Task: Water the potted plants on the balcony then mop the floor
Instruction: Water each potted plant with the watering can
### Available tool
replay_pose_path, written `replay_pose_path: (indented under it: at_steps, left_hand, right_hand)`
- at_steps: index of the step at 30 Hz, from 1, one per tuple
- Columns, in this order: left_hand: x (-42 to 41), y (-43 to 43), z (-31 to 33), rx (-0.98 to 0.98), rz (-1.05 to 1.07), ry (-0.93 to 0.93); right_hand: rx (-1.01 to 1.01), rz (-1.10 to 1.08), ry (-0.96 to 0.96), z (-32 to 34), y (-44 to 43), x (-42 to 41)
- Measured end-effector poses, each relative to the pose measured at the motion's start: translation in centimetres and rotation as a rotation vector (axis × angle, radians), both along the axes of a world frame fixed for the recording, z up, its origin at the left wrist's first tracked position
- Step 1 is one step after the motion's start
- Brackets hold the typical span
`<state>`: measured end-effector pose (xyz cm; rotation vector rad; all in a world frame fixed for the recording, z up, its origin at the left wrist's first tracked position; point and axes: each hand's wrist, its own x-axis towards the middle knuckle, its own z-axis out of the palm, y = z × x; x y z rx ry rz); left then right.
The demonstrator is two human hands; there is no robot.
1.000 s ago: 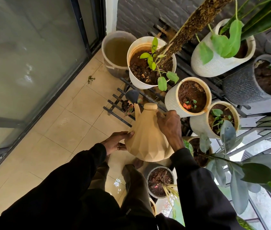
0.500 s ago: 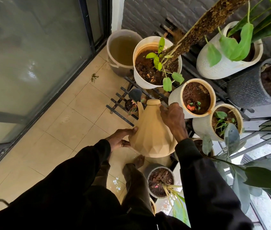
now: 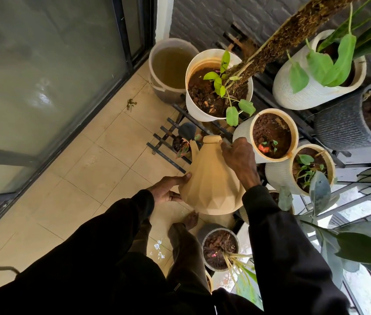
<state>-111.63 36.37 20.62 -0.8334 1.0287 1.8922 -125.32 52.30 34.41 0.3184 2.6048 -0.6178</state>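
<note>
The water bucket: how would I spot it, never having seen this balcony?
Follow the glass sliding door to the corner by the dark brick wall. The bucket stands there beside the big white pot. Alone among its neighbours, it holds murky water, not soil.

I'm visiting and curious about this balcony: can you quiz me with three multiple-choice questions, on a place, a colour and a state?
1. Where does the water bucket stand? A) on the floor beside the big white pot B) between the person's feet C) on a shelf
2. What colour is the watering can? A) green B) beige C) black
3. Which hands are on the watering can? A) left only B) right only C) both
Answers: 1A, it sits on the tiles by that pot; 2B, its faceted body is beige; 3C, the left hand supports its side and the right hand grips near its top.
</note>
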Motion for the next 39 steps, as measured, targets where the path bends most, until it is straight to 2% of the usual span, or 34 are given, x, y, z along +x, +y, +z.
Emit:
replay_pose_path:
  at_steps: [27,34,39]
  left_hand:
    - [-0.4,-0.1,-0.5,0.014,-0.006,-0.024]
    - [0.1,-0.2,0.1,0.002,-0.118,0.046]
    - [0.6,-0.7,0.1,-0.048,-0.163,0.087]
  right_hand:
    - [-0.019,0.007,0.01,-1.3,0.7,-0.3]
    - [-0.08,-0.078,0.074,-1.1,3.2,2.9]
    - [-0.239,-0.177,0.177,-1.3,4.8,6.5]
